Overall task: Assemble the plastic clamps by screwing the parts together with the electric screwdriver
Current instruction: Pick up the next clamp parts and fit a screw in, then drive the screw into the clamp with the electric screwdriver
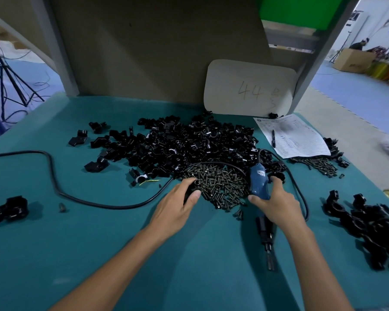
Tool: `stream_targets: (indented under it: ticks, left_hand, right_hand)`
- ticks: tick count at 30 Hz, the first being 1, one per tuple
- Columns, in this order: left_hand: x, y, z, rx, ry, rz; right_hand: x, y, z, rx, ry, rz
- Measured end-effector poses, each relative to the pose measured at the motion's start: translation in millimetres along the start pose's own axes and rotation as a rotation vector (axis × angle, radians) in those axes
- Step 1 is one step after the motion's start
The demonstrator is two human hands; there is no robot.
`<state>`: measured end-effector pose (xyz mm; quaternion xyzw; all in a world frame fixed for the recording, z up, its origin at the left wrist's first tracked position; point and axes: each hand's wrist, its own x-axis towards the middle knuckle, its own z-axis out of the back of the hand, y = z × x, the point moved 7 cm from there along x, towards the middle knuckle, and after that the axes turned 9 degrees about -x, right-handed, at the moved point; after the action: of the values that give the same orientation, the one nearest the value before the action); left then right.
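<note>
Left hand (177, 204) reaches forward, palm down, to the near left edge of the screw pile (220, 185), its fingers and thumb curled round a black clamp part (190, 190). Right hand (276, 204) grips the blue screwdriver (258, 181) at the pile's right edge, thumb on the near side of the body and a finger stretched along the far side. The black nose and bit point back toward the person, low over the teal table (99, 254).

Its cable (54, 182) loops left across the table. Loose clamp parts (177, 142) lie heaped behind the screws. More clamps (368, 227) are piled at the right, and one (7, 209) sits at the far left. A smaller heap of screws (319, 163) lies beside a printed sheet (301, 140) with a pen (273, 138) on it; the print is too small to read.

A pale board (249, 88) leaning at the back has "44" handwritten on it, with further marks I cannot read. The screwdriver's small label is illegible.
</note>
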<state>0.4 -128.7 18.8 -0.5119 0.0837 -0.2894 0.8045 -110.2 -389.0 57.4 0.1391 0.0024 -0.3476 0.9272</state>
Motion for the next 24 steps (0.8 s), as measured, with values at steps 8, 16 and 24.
stream_targets:
  ticks: [8,16,24]
  left_hand:
    - [-1.0,-1.7,-2.2,0.064,0.026,-0.009]
    - [-1.6,-1.0,-2.6,0.087,0.032,-0.011]
    - [-0.8,-0.3,-2.3,0.084,0.02,-0.005]
  right_hand:
    - [-2.6,-6.7,-6.9,1.518,0.063,-0.282]
    - [-5.1,28.6,-25.5,2.109,-0.225,-0.589]
    - [-3.3,29.1,-33.4,1.903,-0.332,-0.754]
